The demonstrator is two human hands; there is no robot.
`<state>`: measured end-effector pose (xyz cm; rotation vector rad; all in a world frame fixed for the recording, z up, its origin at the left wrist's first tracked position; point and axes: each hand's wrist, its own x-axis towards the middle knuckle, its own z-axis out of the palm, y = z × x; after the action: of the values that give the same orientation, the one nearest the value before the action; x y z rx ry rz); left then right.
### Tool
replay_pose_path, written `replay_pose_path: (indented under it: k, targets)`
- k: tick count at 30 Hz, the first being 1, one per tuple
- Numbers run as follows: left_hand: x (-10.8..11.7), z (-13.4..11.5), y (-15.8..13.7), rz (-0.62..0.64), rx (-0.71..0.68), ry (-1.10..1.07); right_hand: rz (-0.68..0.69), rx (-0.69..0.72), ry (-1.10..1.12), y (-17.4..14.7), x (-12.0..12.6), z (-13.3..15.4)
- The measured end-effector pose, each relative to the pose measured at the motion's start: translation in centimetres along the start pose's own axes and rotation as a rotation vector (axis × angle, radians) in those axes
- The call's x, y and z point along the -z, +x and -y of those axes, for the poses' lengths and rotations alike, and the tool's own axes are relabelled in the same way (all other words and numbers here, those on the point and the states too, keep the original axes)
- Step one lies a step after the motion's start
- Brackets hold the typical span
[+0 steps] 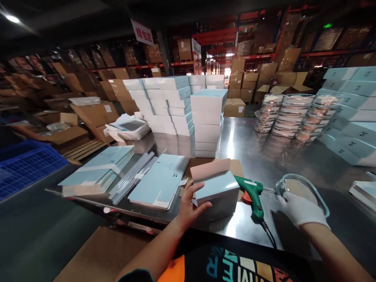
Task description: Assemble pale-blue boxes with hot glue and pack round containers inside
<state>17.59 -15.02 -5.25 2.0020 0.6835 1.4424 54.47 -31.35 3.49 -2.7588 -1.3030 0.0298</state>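
My bare left hand point(190, 205) grips the left side of a small light-blue box point(221, 194), its thumb and fingers spread along the edge. The box's end flap point(210, 168) stands open above the fingers. In a white glove, my right hand point(304, 209) is closed on the near rim of a clear round container point(320, 197) on the metal table; part of the rim is hidden by the glove. Between the two hands lies a green glue gun point(254, 197) with an orange trigger, its nozzle toward the container. A brown cardboard piece point(236, 166) lies behind the box.
Flat blue cartons point(160, 178), clear plastic strips point(133, 176) and a banded carton bundle point(98, 168) lie at left. Closed boxes point(207, 109) are stacked behind. Clear containers point(293, 115) and blue boxes point(352, 113) stand in stacks at right. The glue gun's cord point(269, 234) hangs toward me.
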Motion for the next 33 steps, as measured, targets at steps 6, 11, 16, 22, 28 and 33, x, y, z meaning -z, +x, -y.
replay_pose_path:
  k: [6,11,16,22,28,33]
  targets:
    - [-0.3,0.4,0.8,-0.013,0.029,-0.031,0.131,0.039,-0.013,0.7,-0.9,1.0]
    - [-0.5,-0.1,1.4,-0.053,0.026,-0.078,0.244,0.112,0.420,0.1,-3.1,6.5]
    - [-0.2,-1.4,2.5,-0.095,0.135,-0.179,0.248,0.009,0.689,-0.6,-3.5,6.7]
    - [0.9,-3.6,2.9,-0.153,0.261,-0.293,0.126,-0.060,1.430,-1.1,0.1,7.6]
    - [1.1,-5.2,2.5,-0.120,0.302,-0.330,-0.228,-0.055,1.507,-0.2,2.6,11.2]
    - [0.4,-5.0,2.5,-0.117,0.298,-0.325,-0.664,0.298,1.181,-4.4,2.5,10.8]
